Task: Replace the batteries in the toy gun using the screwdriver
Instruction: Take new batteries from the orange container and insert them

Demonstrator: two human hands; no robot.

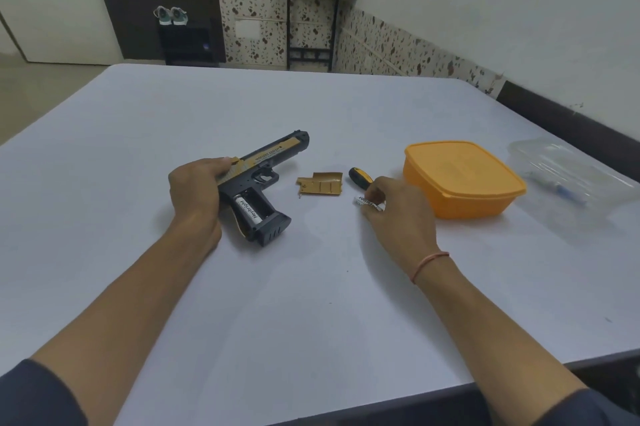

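A white table (311,304) is filling the lower frame, with two forearms reaching in from the bottom corners. At centre left, the left hand (195,188) is curling its fingers round the rear of the black-and-gold toy gun (263,180), which is lying on its side with its grip compartment open and one battery (250,212) sitting inside. At centre right, the right hand (398,214) is pinching a second battery (369,203) in curled fingertips. Between the hands a gold cover (320,184) is lying flat. The screwdriver (360,177), with its black-and-yellow handle, is showing just beyond the right hand. Further right, an orange lidded box (460,180) and a clear plastic box (568,176) are sitting.
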